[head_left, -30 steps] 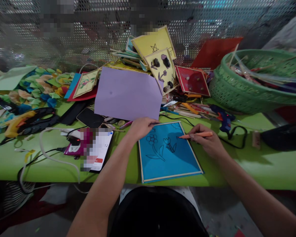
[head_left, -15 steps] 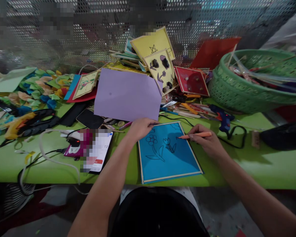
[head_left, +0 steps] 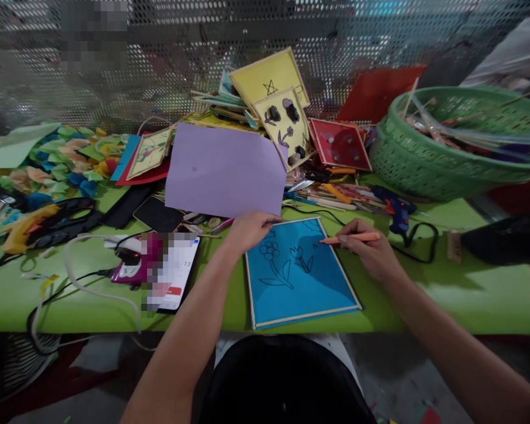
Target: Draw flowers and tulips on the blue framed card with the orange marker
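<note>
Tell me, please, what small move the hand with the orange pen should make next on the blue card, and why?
Probably lower the orange pen tip onto the blue card beside the tulip: the right hand holds it at the right edge, and the left hand steadies the top corner.

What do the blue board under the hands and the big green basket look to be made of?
Blue board: likely matte paper or card, since pen-drawn flowers show on it; its pale edging looks like thin wooden strips. The left hand rests on its top corner, and the right hand holds an orange pen. Green basket: probably moulded plastic, with perforated walls.
</note>
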Tool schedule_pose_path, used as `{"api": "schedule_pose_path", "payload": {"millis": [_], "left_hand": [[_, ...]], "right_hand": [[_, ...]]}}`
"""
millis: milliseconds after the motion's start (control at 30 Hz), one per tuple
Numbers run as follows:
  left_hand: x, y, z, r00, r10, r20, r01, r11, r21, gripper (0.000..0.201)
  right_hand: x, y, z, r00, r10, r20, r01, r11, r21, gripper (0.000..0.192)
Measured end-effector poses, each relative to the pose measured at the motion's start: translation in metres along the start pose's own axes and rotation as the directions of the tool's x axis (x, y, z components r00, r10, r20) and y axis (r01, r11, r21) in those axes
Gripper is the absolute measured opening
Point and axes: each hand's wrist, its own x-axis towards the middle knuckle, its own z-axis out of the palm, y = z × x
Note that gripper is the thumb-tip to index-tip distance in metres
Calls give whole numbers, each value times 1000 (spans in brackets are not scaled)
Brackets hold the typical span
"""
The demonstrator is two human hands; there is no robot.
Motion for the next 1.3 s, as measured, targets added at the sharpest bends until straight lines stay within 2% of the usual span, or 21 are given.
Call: {"api": "schedule_pose_path", "payload": {"millis": [467,1067,1300], "left_hand": [[0,-3,2,1000,16,-5,-16,1000,-7,38],[1,-2,2,1000,9,-2,-9,1000,-8,39],[1,-3,1,1000,16,8,-15,1000,-16,39]], "right_hand": [[0,1,0,1000,-9,1,9,1000,-29,25],[-2,-7,2,998,32,57,-33,999,25,24],[-3,-5,2,999,28,37,-29,999,31,24]]}}
